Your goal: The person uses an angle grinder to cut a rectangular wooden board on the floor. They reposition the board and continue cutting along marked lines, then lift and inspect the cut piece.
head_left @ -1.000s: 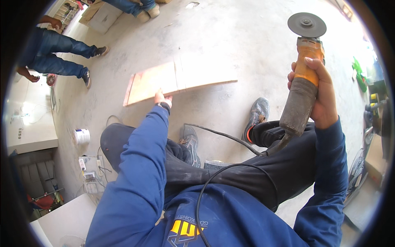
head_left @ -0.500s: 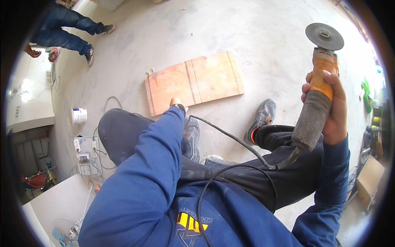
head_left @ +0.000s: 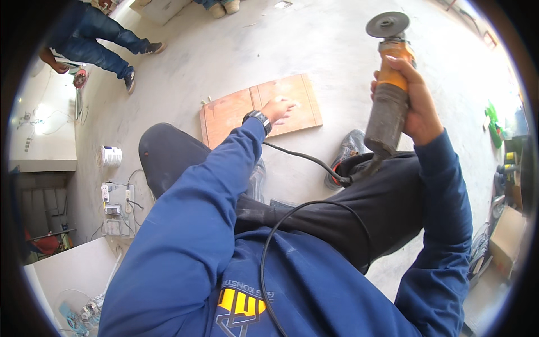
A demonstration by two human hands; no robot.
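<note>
Raised at the right, my right hand (head_left: 418,101) is closed round the yellow and black body of an angle grinder (head_left: 387,109). The tool stands almost upright, its dark disc (head_left: 387,24) at the top, away from the board. A black cord (head_left: 306,155) runs from its lower end across my legs. Over the right half of a reddish-brown wooden board (head_left: 224,115) reaches my left hand (head_left: 278,109), fingers stretched out and seemingly touching the surface. Nothing shows in that hand. Thin lines cross the board, which lies flat on the floor beyond my feet.
A person in jeans (head_left: 104,33) stands at the upper left, and another person's shoes (head_left: 224,8) show at the top. Left of my knee are a white tub (head_left: 109,156) and power sockets with cords (head_left: 118,205). A cardboard box (head_left: 507,238) and a green item (head_left: 494,124) lie right.
My left hand has moved right across the board, from its near edge onto its right half. The grinder in my right hand has shifted left and slightly up. More of the second person's shoes shows.
</note>
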